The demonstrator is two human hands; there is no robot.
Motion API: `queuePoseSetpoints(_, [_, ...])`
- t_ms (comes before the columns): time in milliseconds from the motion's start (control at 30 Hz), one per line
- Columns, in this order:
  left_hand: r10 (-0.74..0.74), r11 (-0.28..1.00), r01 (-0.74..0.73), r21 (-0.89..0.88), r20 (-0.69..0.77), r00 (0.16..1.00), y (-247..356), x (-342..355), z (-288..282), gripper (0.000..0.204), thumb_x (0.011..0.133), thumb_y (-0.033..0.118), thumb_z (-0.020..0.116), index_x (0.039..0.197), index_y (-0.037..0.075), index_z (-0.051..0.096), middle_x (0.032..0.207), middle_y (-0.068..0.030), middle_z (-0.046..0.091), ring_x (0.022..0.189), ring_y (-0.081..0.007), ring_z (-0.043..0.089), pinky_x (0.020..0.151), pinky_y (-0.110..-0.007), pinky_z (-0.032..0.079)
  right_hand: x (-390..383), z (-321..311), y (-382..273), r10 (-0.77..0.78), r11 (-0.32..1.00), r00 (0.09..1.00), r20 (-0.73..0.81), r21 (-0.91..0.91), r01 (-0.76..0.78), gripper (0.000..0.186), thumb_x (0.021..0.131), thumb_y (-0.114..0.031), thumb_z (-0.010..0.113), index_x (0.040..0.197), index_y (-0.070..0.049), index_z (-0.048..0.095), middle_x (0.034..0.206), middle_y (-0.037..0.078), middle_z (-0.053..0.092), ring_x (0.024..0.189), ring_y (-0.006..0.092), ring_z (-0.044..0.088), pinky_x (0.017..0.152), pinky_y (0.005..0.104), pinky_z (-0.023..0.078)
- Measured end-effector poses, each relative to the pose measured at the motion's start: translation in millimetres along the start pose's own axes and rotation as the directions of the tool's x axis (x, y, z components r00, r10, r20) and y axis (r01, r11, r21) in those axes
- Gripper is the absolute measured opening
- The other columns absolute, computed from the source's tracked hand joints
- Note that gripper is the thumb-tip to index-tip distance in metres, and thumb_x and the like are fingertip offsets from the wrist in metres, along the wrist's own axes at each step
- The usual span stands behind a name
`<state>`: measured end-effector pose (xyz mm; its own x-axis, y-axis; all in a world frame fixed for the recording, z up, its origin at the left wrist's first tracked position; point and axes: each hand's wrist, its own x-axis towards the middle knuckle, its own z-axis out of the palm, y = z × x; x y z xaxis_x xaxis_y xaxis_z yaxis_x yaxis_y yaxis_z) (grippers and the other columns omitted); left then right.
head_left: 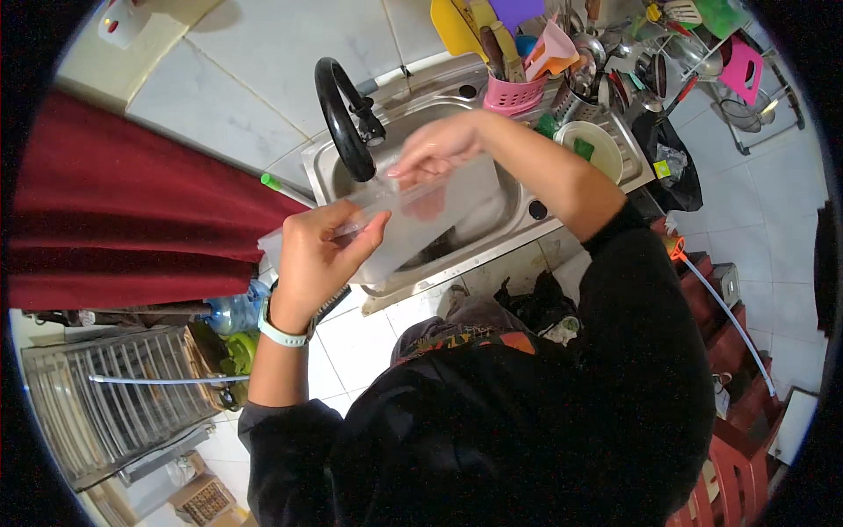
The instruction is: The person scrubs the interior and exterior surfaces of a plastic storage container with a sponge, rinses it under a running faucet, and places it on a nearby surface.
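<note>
A translucent, rectangular piece of clear plastic (386, 250), like a container or lid, is held tilted over the steel sink (505, 224). My left hand (329, 250) grips its near left end, with the thumb over the edge. Across the plastic reaches my right hand (443, 145), its fingers curled together at the upper rim. Whatever those fingers hold, if anything, is hidden. The black curved faucet (338, 114) stands just left of my right hand, its spout above the plastic. Some water seems to run near the spout.
On the right of the sink stand a pink basket (511, 95) of utensils, a steel holder (575, 107) with spoons and a white bowl (606, 145). A dark red curtain (149, 211) hangs at the left. A metal rack (114, 395) is lower left; red chairs (733, 457) stand lower right.
</note>
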<state>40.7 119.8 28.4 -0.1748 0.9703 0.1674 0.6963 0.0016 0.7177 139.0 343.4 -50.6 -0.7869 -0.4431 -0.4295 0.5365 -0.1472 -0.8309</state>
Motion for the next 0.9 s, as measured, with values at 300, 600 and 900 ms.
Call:
queuePoseSetpoints(300, [0.374, 0.872, -0.397, 0.288, 0.131, 0.918, -7.7, 5.0, 13.9, 0.027, 0.070, 0.020, 0.071, 0.057, 0.006, 0.052, 0.048, -0.0079, 0.045, 0.044, -0.0243, 0.049, 0.041, -0.034, 0.037, -35.3, -45.7, 88.6, 0.129, 0.488, 0.764, -0.632, -0.631, -0.603, 0.050, 0.086, -0.054, 0.043, 0.100, -0.012, 0.065, 0.094, 0.009, 0.065, 0.086, 0.0206, 0.059, 0.079, 0.0342, 0.044])
queuePoseSetpoints(600, [0.598, 0.711, -0.668, 0.217, 0.312, 0.738, -27.4, -32.7, 14.3, 0.023, 0.065, 0.013, 0.074, 0.058, 0.006, 0.054, 0.049, -0.0042, 0.046, 0.043, -0.0192, 0.048, 0.041, -0.030, 0.037, 7.3, -7.3, 190.3, 0.326, 0.943, 0.419, -0.848, 0.325, -0.076, 0.089, 0.076, -0.052, 0.059, 0.137, -0.001, 0.019, 0.115, 0.020, 0.053, 0.103, 0.0238, 0.054, 0.080, 0.0374, 0.047])
queuePoseSetpoints(900, [0.598, 0.752, -0.637, 0.170, 0.230, 0.768, -5.8, -38.1, -40.2, 0.025, 0.059, 0.015, 0.078, 0.057, 0.006, 0.055, 0.051, -0.0015, 0.047, 0.047, -0.0164, 0.047, 0.047, -0.027, 0.036, 21.9, -17.6, 201.8, 0.077, 0.782, 0.826, -0.559, 0.547, 0.297, 0.055, 0.080, -0.028, 0.063, 0.124, -0.003, 0.039, 0.119, 0.012, 0.051, 0.097, 0.0249, 0.058, 0.080, 0.0370, 0.051])
